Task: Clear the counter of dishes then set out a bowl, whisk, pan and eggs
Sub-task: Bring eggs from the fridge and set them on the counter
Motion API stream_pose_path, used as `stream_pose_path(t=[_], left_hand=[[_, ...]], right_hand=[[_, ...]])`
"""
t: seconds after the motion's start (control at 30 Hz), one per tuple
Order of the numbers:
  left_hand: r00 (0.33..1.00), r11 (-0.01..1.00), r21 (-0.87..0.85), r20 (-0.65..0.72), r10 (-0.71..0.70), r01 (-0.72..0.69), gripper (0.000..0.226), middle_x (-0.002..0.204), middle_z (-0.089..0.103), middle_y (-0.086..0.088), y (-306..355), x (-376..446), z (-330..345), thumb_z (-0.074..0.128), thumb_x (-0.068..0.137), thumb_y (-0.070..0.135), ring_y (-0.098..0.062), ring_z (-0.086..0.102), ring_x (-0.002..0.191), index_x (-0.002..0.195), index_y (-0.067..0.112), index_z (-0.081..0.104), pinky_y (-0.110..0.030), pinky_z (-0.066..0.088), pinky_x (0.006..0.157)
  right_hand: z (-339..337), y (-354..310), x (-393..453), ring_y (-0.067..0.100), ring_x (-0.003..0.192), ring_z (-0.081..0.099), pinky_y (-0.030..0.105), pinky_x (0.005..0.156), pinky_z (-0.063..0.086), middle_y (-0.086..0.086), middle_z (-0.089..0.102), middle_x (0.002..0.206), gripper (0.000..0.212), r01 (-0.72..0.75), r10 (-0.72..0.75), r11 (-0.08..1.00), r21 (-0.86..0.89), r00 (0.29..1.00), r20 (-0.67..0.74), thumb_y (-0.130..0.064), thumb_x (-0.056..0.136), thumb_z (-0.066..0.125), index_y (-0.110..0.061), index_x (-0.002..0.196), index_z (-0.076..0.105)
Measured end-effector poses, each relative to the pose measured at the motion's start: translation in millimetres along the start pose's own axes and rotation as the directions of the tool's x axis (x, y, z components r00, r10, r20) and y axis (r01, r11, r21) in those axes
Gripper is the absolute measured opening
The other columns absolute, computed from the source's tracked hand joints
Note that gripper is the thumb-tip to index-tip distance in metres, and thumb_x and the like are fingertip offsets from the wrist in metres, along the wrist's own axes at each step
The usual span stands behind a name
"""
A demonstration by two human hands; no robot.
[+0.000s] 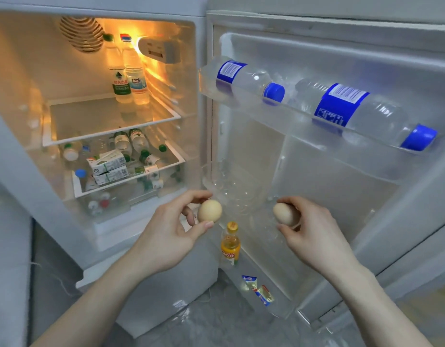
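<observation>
A: Two eggs out, one per hand. Left hand (171,229) pinching left egg (209,210) btwn thumb below and fingertips above, rest of fingers loosely curled. Right hand (314,231) wrapped round right egg (284,213), thumb under, fingers over top. Both held in front of open fridge (96,71), just above orange bottle (230,242) in lower door shelf.

B: Risks?

A: Plenty. Left grip only a light pinch, so could slip w/ any jolt while turning toward counter; hard floor below, instant crack. Squeezing too hard to compensate, same result. Also both hands full, so no free hand for fridge door (341,171). Nudging it shut w/ elbow or hip could knock an egg against door edge or shake the lying bottles.

B: Count pls.

A: Eggs: 2, both in hand; none seen left inside. Blue-label water bottles (354,108) lying in upper door shelf: 2. Upright bottles (127,78) on top inner shelf: 2. Orange bottle: 1. Small sachets (257,289) in bottom door shelf: 2, maybe 3. Cartons (107,166) on middle shelf: 2 stacked. Green-cap bottles (139,146) lying round them: several, too jumbled for exact no.

B: Task status?

A: Prob. egg-fetching step. Counter, bowl, whisk, pan all out of view, so no telling how far along.
</observation>
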State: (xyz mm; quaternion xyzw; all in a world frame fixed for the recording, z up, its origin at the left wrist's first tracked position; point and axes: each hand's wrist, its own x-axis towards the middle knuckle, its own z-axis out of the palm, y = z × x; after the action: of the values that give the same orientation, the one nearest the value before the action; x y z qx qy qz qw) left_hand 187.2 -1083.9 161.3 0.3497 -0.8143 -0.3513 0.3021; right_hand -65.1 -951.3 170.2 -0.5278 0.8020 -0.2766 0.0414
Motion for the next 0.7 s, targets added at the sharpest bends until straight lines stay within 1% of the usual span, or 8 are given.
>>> stream_pose_path(t=[0.07,0.17,0.23,0.3,0.47,0.6,0.67,0.7], left_hand=[[0.997,0.997,-0.043,-0.038,-0.070,0.068,0.044,0.094,0.065,0.012,-4.4,-14.8,-8.1,0.079,0.086,0.027,-0.013,0.054,0.062,0.122,0.047,0.061,-0.032,0.052,0.064],[0.980,0.981,-0.107,-0.092,-0.174,0.164,0.044,0.090,0.060,0.014,-9.3,-40.7,-20.4,0.078,0.087,0.024,-0.013,0.046,0.053,0.121,0.046,0.063,-0.024,0.045,0.061],[0.957,0.961,-0.142,-0.134,-0.257,0.238,0.043,0.092,0.057,0.009,-10.9,-60.1,-28.8,0.078,0.087,0.025,-0.016,0.045,0.051,0.121,0.047,0.063,-0.021,0.044,0.058],[0.931,0.940,-0.180,-0.173,-0.321,0.290,0.041,0.094,0.056,0.006,-12.6,-79.7,-34.9,0.077,0.088,0.022,-0.013,0.046,0.049,0.119,0.046,0.064,-0.019,0.041,0.055],[0.850,0.905,-0.180,-0.312,-0.425,0.386,0.041,0.098,0.057,-0.003,-15.3,-128.2,-43.7,0.076,0.089,0.018,-0.013,0.040,0.046,0.119,0.044,0.065,-0.020,0.038,0.053],[0.748,0.869,-0.209,-0.444,-0.493,0.449,0.041,0.100,0.062,0.000,-5.1,-167.8,-39.6,0.077,0.089,0.018,-0.013,0.049,0.052,0.120,0.041,0.065,-0.020,0.046,0.061],[0.690,0.852,-0.229,-0.506,-0.517,0.470,0.040,0.102,0.065,0.002,4.0,-187.3,-30.1,0.077,0.088,0.019,-0.014,0.064,0.067,0.120,0.040,0.065,-0.023,0.054,0.069],[0.640,0.839,-0.248,-0.553,-0.533,0.484,0.040,0.103,0.066,0.004,11.5,-201.2,-21.6,0.077,0.088,0.018,-0.013,0.067,0.078,0.120,0.039,0.066,-0.023,0.056,0.070]], right_hand=[[-0.3,-17.2,-2.9,0.009,0.082,0.067,0.030,0.078,0.052,-0.023,0.067,0.097,0.042,0.059,-0.057,0.991,0.118,0.998,-0.017,-0.021,0.079,0.082,-0.038,0.112,0.064],[10.6,-47.1,-7.6,0.004,0.077,0.063,0.018,0.072,0.049,-0.030,0.064,0.096,0.040,0.144,-0.157,0.957,0.253,0.987,0.030,-0.021,0.078,0.084,-0.039,0.109,0.065],[25.2,-67.2,-9.2,0.008,0.073,0.063,0.017,0.067,0.049,-0.027,0.065,0.097,0.040,0.184,-0.225,0.925,0.333,0.970,0.090,-0.018,0.078,0.083,-0.039,0.107,0.066],[41.5,-83.8,-10.1,0.011,0.069,0.062,0.014,0.064,0.048,-0.020,0.067,0.090,0.040,0.199,-0.282,0.889,0.414,0.947,0.152,-0.017,0.078,0.083,-0.039,0.107,0.067],[73.5,-111.2,-12.2,0.013,0.067,0.062,0.021,0.068,0.052,-0.020,0.066,0.096,0.039,0.237,-0.416,0.826,0.512,0.869,0.269,-0.023,0.078,0.083,-0.042,0.108,0.066],[87.6,-123.7,-18.7,0.011,0.068,0.064,0.019,0.068,0.052,-0.021,0.068,0.099,0.039,0.279,-0.540,0.766,0.579,0.769,0.342,-0.024,0.078,0.083,-0.043,0.106,0.066],[91.9,-125.0,-23.6,0.010,0.070,0.066,0.016,0.068,0.052,-0.021,0.068,0.099,0.039,0.296,-0.597,0.734,0.611,0.712,0.371,-0.024,0.078,0.084,-0.044,0.106,0.066],[94.6,-126.3,-26.8,0.009,0.071,0.065,0.016,0.067,0.051,-0.023,0.068,0.099,0.038,0.312,-0.639,0.708,0.634,0.666,0.386,-0.023,0.078,0.084,-0.043,0.105,0.066]])
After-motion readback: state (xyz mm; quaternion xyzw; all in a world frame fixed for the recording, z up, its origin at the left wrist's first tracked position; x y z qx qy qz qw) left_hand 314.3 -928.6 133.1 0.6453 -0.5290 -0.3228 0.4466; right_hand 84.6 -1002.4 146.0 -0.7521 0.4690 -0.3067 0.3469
